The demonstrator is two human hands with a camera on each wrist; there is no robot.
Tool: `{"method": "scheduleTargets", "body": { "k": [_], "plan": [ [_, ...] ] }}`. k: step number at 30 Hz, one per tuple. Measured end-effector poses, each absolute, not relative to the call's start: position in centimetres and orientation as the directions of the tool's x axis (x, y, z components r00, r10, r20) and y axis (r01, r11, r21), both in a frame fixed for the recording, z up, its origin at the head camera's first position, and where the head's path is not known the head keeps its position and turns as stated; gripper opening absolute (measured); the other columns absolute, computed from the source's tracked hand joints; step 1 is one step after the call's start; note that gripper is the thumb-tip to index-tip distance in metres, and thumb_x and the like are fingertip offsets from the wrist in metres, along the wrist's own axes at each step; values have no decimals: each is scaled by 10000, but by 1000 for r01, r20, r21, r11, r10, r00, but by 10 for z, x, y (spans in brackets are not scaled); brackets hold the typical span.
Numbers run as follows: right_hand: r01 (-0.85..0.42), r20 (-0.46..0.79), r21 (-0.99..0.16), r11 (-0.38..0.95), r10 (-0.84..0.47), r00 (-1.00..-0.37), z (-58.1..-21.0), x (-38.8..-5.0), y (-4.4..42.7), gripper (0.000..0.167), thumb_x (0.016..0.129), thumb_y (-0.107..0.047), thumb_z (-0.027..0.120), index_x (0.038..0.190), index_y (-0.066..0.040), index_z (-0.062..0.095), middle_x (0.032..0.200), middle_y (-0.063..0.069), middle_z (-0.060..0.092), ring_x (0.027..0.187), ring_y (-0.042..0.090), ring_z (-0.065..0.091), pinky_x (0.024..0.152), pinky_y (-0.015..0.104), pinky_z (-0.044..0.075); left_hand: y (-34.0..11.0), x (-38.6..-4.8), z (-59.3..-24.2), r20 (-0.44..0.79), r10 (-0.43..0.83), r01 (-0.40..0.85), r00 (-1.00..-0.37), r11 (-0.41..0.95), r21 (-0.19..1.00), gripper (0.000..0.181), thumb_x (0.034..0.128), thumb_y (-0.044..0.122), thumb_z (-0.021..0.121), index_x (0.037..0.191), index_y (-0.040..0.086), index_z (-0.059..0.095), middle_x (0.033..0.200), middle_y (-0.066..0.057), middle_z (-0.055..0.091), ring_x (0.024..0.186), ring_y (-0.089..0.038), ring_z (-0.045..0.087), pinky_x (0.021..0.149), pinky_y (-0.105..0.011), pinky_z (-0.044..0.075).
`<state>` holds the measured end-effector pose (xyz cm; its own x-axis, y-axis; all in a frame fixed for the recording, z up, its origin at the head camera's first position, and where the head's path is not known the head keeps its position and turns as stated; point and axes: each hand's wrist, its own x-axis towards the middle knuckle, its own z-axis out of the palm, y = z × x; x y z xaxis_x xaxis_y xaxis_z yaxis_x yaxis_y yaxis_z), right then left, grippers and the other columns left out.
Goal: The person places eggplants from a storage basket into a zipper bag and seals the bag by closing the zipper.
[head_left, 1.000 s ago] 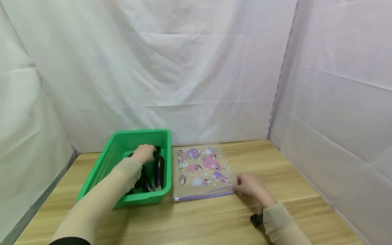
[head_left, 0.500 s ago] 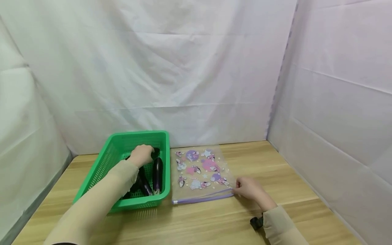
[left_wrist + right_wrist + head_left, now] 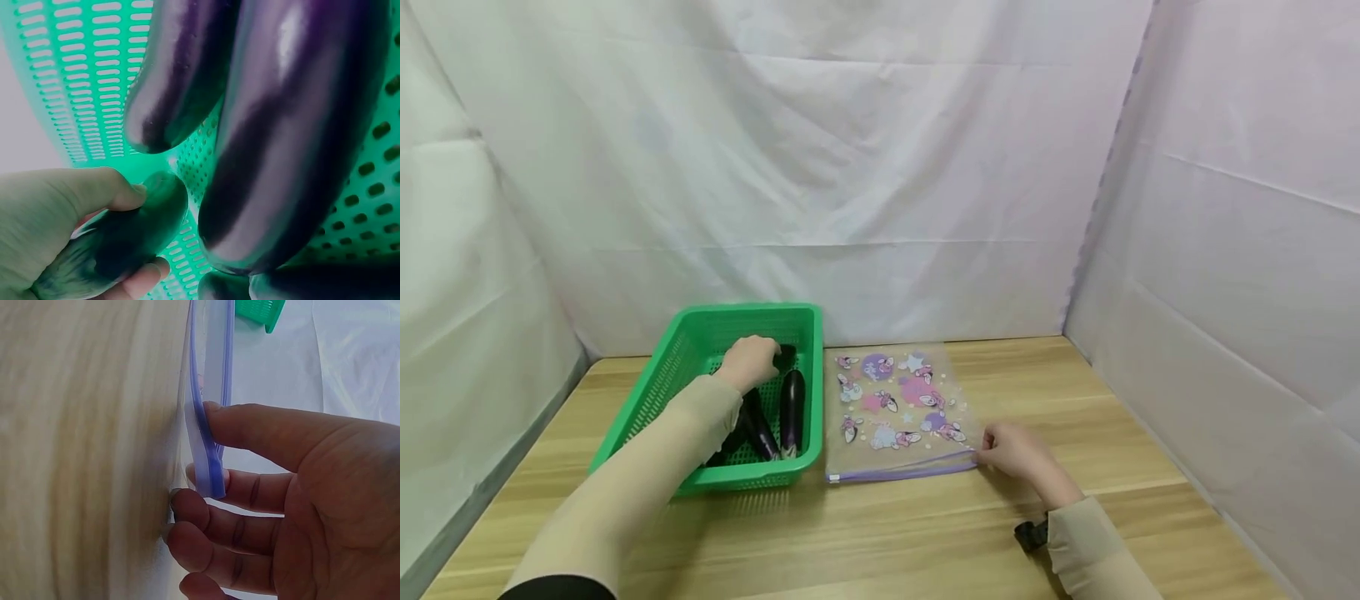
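My left hand (image 3: 750, 364) reaches into a green perforated basket (image 3: 816, 333) on the left of the table. In the left wrist view, its thumb and fingers grip the end of a dark eggplant (image 3: 140, 234) low in the basket. A larger eggplant (image 3: 294, 137) and another eggplant (image 3: 175, 81) lie close to that hand. Right of the basket, a clear zip bag (image 3: 887, 417) with pink and purple cartoon prints lies flat. My right hand (image 3: 1018, 454) pinches the right end of its purple zip (image 3: 203, 434) between thumb and index finger.
A white slider (image 3: 833, 478) sits at the zip's left end. White sheeting (image 3: 880, 167) walls the back and both sides of the wooden table (image 3: 880, 542). A small black object (image 3: 1032, 534) shows by the right sleeve.
The head view shifts slightly. Both hands keep nearly the same places, the left in the basket and the right at the bag's zip.
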<state>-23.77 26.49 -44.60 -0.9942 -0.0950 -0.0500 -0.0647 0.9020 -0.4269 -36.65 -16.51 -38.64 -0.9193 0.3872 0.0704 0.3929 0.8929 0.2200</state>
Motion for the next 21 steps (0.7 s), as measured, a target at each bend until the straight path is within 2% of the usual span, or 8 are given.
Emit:
{"method": "scheduleTargets", "body": {
  "k": [5,10,17,21],
  "plan": [
    [-74,-26,-403,912,-92,-995,-444,-238,266,272,782,-256,768,671,-153,542,599,-32,516,545,143,472,518,308,376,-172,-368,-383,86,388,397,-918,884,247,340,898,29,624,1221,-76,619,1164,-252,627,790,-288,631,598,-355,463],
    [-56,-29,-428,902,-76,-997,-451,-232,265,265,780,-236,763,667,-148,539,594,-27,516,534,147,473,510,313,375,-178,-367,-385,86,367,375,-926,877,300,356,904,15,585,1247,-77,601,1194,-268,610,584,-196,497,513,-314,363],
    [-43,-38,-462,886,-69,-997,-449,-233,265,260,793,-224,756,677,-138,539,596,-13,509,537,149,461,503,303,366,-184,-366,-380,110,359,375,-927,875,307,367,910,39,602,1259,-73,595,1213,-271,600,626,-179,531,563,-331,401],
    [-41,-48,-465,884,-71,-996,-446,-237,264,261,800,-231,755,682,-134,543,596,-7,506,537,150,456,502,299,359,-188,-365,-376,111,348,364,-931,871,330,382,916,45,577,1281,-66,583,1236,-275,587,501,-150,424,523,-319,379]
  ]
}}
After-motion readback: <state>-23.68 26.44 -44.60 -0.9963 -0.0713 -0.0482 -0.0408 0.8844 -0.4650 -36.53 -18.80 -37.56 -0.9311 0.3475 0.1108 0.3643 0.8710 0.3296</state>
